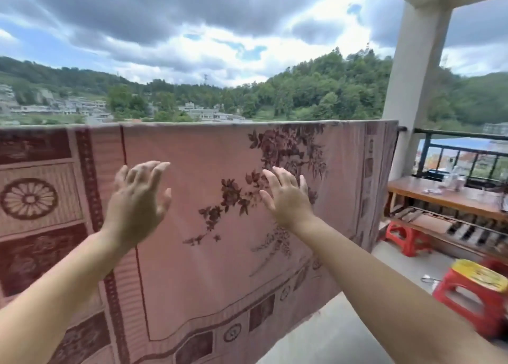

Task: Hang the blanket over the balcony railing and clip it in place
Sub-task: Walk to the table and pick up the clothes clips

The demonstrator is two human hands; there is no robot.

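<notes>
A pink blanket (192,198) with dark red flower and border patterns hangs draped over the balcony railing (453,137), its top fold running level along the rail and its inner half falling toward the floor, the lower right corner lifting slightly outward. No clips are visible on the top edge. It looks thick and soft, likely heavy enough to slide off on the longer side, so the firm place to take hold or to clip would be the fold along the rail, near the ends. Both of the person's bare hands are raised in front of the cloth, empty: the left hand (137,198) with palm turned inward and fingers loosely spread and slightly curled, the right hand (287,196) with fingers spread and pointing up; whether either touches the fabric cannot be told. To the right stand a white pillar (412,88), a wooden bench (439,198) with small items on it, and two red plastic stools (406,238). Hills and grey clouds lie beyond.
</notes>
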